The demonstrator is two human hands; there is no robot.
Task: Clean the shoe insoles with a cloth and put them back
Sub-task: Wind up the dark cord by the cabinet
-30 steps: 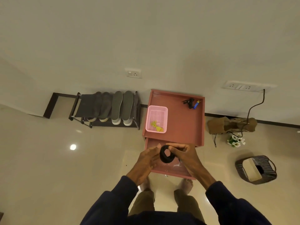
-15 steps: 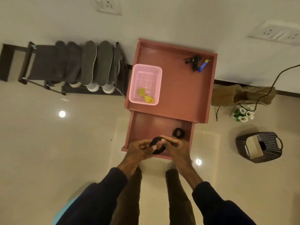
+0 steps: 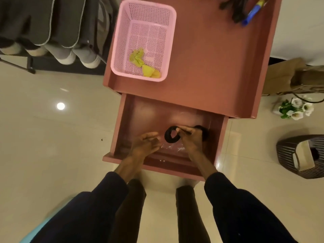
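Hovering over an open reddish drawer (image 3: 122,123), a black rolled loop (image 3: 168,139) is pinched by right hand (image 3: 191,141); left hand (image 3: 145,143) is held slack.

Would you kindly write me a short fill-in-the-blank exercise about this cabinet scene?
1. The yellow cloth lies in the ____ basket.
2. The drawer of the red cabinet stands ____.
3. The right hand pinches a ____ loop over the drawer.
4. The white flowers lie on the ____.
Missing words: pink; open; black; floor.
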